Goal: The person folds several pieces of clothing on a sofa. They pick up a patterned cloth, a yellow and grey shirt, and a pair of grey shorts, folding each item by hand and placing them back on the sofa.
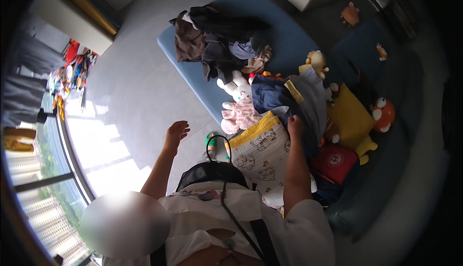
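Head view, looking down over the person's chest; a black mesh pouch (212, 172) with a black cord sits nearest the camera.

Right hand (295, 125): arm stretched forward, fingers pressed together and pinching the edge of a grey garment (311, 97) that lies on top of a heap of clothes. Grip point is partly hidden by the cloth.

Just under and left of that hand: a white cloth (263, 157) with cartoon prints and a yellow border, spread out flat. A red cushion (333, 162) sits to its right, and a yellow pillow (349, 116) just beyond that.

Left hand (176, 133): raised over the grey floor (135, 97), fingers loosely spread, holding nothing, well apart from the clothes.

Middle distance: navy garment (270, 97) touching the grey one; pink soft toy (241, 115) and white rabbit toy (237, 85) beside it, at the edge of a blue mat (284, 34).

Further: a pile of dark clothes (222, 39) on the mat. An orange plush toy (383, 114) lies to the right on a dark blue sofa (386, 169).

No container holding items can be made out.
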Demonstrator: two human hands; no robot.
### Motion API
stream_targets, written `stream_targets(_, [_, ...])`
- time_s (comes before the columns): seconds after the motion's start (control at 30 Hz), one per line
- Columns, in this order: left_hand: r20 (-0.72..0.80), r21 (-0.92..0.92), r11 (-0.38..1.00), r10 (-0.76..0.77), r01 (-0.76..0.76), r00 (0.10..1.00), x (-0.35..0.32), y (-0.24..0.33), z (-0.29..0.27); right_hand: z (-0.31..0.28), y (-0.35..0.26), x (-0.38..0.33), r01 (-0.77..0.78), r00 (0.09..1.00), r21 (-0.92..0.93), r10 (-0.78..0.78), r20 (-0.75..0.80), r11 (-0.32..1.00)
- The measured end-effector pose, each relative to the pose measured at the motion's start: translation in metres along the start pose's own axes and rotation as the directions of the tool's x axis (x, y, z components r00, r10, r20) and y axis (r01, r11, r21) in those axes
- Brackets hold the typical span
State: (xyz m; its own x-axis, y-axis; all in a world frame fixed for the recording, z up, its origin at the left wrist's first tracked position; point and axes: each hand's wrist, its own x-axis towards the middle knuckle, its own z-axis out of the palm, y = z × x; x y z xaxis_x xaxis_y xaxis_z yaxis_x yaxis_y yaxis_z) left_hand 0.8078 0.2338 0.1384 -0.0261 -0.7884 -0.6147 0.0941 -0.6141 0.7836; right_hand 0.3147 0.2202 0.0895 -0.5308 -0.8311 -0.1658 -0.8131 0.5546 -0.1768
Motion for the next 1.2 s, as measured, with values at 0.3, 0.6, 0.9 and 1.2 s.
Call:
stream_targets(0.3, [-0.158,-0.080,0.973,0.202,-0.217,0.967,-0.063,0.002,0.012,-0.279,-0.078,0.002,0.526,0.660,0.394,-0.069,-0.748,0.754])
stream_targets(0.6, [0.098,0.246,0.735,0.630,-0.632,0.771,-0.083,0.058,0.060,-0.414,-0.230,-0.090,0.701,0.699,0.713,-0.198,-0.687,0.000])
stream_targets(0.9, [0.166,0.279,0.603,0.736,-0.747,0.657,-0.122,0.099,0.029,-0.350,-0.346,-0.210,0.480,0.665,0.840,-0.519,-0.536,-0.253])
stream_targets(1.2, [-0.135,0.035,0.777,0.627,-0.629,0.767,-0.182,0.068,-0.049,-0.292,-0.443,-0.246,0.130,0.586,0.961,-0.764,-0.272,-0.243])
